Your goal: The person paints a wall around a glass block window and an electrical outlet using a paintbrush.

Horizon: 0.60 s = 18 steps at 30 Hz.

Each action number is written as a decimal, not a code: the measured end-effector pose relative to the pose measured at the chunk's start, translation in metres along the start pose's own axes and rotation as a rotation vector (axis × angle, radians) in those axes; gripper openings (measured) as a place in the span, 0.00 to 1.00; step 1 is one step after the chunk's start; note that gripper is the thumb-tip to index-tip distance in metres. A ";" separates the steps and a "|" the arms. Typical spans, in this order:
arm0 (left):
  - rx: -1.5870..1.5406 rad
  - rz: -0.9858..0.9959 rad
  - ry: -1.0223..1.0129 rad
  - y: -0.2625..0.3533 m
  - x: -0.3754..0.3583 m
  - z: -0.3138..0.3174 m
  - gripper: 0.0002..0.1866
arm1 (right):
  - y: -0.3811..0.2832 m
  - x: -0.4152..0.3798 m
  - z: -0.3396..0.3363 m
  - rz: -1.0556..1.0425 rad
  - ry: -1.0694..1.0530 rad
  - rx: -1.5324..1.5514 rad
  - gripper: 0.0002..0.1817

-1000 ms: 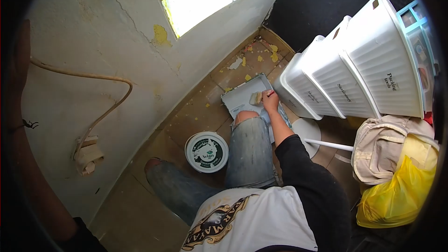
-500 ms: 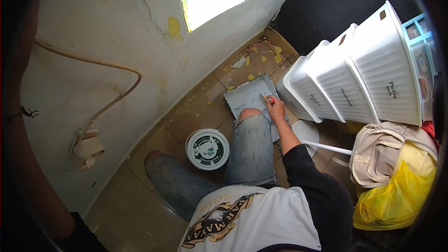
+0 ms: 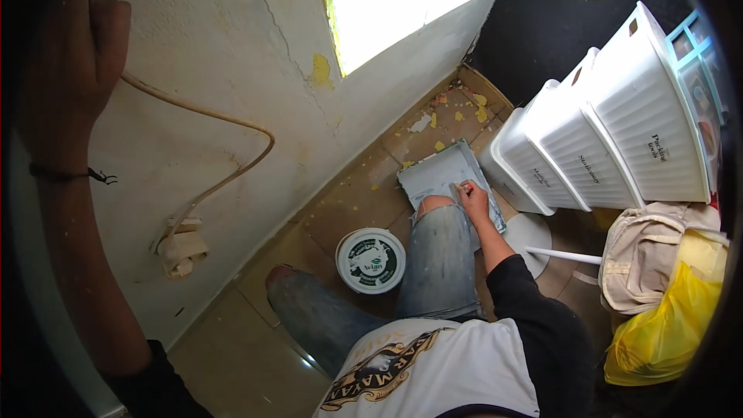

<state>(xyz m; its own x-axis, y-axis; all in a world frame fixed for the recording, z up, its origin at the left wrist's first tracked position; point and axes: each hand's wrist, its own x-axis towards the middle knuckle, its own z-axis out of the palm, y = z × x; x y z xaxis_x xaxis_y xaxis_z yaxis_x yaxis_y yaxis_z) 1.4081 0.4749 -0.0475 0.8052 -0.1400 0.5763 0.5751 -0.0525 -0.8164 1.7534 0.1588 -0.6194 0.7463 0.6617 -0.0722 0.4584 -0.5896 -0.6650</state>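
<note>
My right hand (image 3: 474, 201) is closed around a small red-handled tool (image 3: 468, 188), its far end low over the grey paint tray (image 3: 441, 173). Wet-looking grey-white smears cover the tray floor, and my knee overlaps the tray's near edge. At the upper left my left hand (image 3: 77, 62) is raised against the wall, a dark band around the wrist. Its thumb shows bent beside a beige cable (image 3: 197, 114) that passes behind the hand; the other fingers are lost in shadow. Beside my leg stands a lidded white paint bucket (image 3: 371, 261) with a green label.
White stacked storage bins (image 3: 588, 147) stand to the right of the tray. Below them are a beige backpack (image 3: 646, 255) and a yellow plastic bag (image 3: 658, 333). Paint flakes (image 3: 422, 123) litter the tiles under the window (image 3: 410, 4). A wall socket (image 3: 184, 251) holds a plug.
The view has shifted, so most things sit lower and further right. My left hand has come into view at the upper left. The right hand keeps hold of the tool over the tray.
</note>
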 end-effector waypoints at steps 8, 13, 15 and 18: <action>-0.019 -0.062 -0.047 0.010 0.015 -0.016 0.30 | 0.026 -0.005 0.000 0.067 0.244 0.233 0.09; -0.014 -0.062 -0.042 0.008 0.007 -0.009 0.33 | 0.004 0.007 -0.021 0.342 0.318 0.995 0.10; 0.044 -0.050 -0.063 0.007 0.005 -0.005 0.38 | -0.042 0.003 -0.042 0.274 0.297 1.113 0.10; -0.143 -0.134 -0.046 0.014 0.012 -0.014 0.36 | -0.118 -0.005 -0.056 0.119 0.210 1.286 0.11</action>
<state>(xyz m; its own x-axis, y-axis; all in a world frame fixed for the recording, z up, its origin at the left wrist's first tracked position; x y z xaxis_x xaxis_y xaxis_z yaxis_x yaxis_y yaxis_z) 1.4238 0.4582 -0.0525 0.7306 -0.0768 0.6785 0.6537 -0.2084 -0.7275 1.7223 0.1992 -0.4993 0.8641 0.4834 -0.1402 -0.3139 0.2998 -0.9009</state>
